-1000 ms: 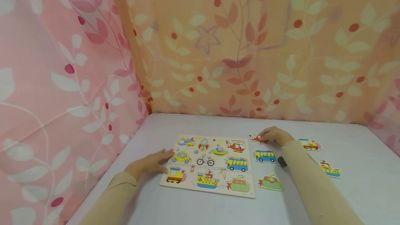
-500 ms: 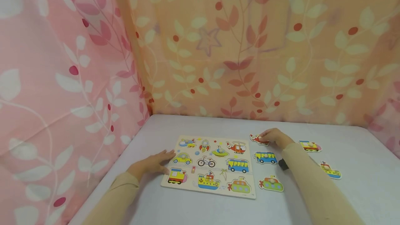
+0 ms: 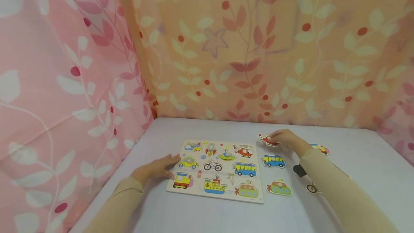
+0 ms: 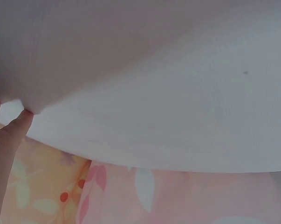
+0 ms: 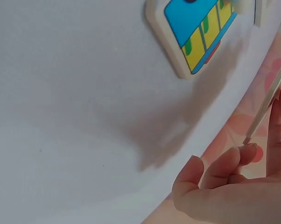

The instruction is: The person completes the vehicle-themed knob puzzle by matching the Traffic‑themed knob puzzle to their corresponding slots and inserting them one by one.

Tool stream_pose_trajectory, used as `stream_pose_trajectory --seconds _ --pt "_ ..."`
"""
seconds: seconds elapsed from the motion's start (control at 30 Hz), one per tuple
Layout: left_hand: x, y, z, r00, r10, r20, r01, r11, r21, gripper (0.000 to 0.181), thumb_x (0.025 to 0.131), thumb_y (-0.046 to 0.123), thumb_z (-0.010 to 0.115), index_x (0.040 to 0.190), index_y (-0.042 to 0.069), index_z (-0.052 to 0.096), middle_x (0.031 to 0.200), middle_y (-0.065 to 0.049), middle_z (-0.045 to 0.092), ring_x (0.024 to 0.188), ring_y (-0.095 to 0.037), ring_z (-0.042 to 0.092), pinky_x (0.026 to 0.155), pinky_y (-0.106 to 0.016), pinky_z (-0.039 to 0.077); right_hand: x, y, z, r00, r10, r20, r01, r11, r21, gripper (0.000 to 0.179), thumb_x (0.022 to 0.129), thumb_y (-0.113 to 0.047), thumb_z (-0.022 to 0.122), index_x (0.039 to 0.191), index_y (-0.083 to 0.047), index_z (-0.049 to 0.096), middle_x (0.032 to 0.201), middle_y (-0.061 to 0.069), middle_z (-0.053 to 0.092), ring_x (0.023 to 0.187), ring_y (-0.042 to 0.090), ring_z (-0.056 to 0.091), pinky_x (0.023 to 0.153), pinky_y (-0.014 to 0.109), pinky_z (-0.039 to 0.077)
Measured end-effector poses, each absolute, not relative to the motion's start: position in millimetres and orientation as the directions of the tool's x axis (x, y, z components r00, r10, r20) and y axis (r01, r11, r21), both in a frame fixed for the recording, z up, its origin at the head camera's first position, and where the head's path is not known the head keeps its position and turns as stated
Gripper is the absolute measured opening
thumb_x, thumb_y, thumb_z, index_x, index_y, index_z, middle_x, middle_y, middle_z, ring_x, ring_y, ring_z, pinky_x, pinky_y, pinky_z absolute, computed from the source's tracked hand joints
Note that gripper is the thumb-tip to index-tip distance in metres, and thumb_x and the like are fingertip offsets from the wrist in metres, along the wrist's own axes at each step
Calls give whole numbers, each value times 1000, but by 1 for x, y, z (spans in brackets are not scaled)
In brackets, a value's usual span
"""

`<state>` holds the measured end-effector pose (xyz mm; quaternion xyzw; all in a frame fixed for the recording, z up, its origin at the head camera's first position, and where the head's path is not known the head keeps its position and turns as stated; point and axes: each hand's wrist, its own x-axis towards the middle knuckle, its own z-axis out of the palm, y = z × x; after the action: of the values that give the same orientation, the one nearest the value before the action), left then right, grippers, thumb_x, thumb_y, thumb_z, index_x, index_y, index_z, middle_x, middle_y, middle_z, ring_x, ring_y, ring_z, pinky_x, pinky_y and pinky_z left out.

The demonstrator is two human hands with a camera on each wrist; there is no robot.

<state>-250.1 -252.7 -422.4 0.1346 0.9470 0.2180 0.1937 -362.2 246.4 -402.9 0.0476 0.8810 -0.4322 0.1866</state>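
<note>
A wooden peg puzzle board [image 3: 223,196] printed with vehicles lies on the table. My left hand [image 3: 155,168] rests at its left edge, fingers extended onto the board beside the car and train pictures. In the left wrist view, only part of the left hand [image 4: 10,140] shows. My right hand [image 3: 288,140] pinches a red helicopter puzzle piece [image 3: 266,140] beyond the board's far right corner. The right wrist view shows the helicopter piece [image 5: 266,105] edge-on between fingers and thumb, raised off the table. A blue bus piece [image 3: 273,161] lies just below the right hand.
A submarine piece [image 3: 279,187] lies right of the board. A train piece [image 3: 321,149] and a bicycle piece [image 3: 312,188] are partly covered by the right arm. A black object [image 3: 299,170] sits under the right wrist. Floral curtains [image 3: 207,64] stand behind and left.
My right hand has lifted the helicopter piece slightly off the table, and the right forearm has swung right, uncovering the bicycle piece and hiding the boat piece. My left hand stays at the board.
</note>
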Motion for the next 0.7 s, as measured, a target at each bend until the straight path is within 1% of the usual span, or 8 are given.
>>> stream_pose_trajectory --seconds 0.13,0.23,0.47,0.53,0.7 --pt "-250 -251 -422 -892 312 -326 136 876 464 77 82 27 77 149 19 41 158 -4 28 147 -34 13 112 -62 15 -353 238 -396 -933 -78 -353 231 623 -748 48 91 -28 69 127 1 59 129 23 51 116 39 40 103 60 33" --pt "-249 -250 -421 -894 301 -331 126 879 460 78 81 28 77 149 19 41 158 -5 29 147 -34 14 112 -63 16 -349 232 -394 -938 -73 -340 227 612 -757 45 90 -28 70 125 0 62 131 23 50 118 39 39 104 59 32" --pt "-246 -250 -419 -893 314 -322 136 872 471 77 81 25 78 149 16 42 158 -16 25 145 -40 16 110 -64 17 -343 221 -398 -945 -79 -318 215 585 -782 40 90 -22 70 122 0 63 131 24 52 117 39 40 105 63 29" --pt "-246 -250 -419 -895 306 -325 129 875 467 78 81 26 78 149 17 42 158 -17 24 144 -41 16 110 -64 17 -342 219 -400 -946 -84 -312 207 583 -785 39 90 -22 70 122 1 64 129 24 53 116 39 41 104 63 30" --pt "-247 -248 -419 -896 296 -332 122 881 456 77 82 26 77 149 18 41 158 -10 27 146 -36 15 111 -63 17 -338 211 -401 -952 -99 -291 179 592 -786 37 91 -23 69 120 0 65 123 21 56 111 35 45 101 58 35"
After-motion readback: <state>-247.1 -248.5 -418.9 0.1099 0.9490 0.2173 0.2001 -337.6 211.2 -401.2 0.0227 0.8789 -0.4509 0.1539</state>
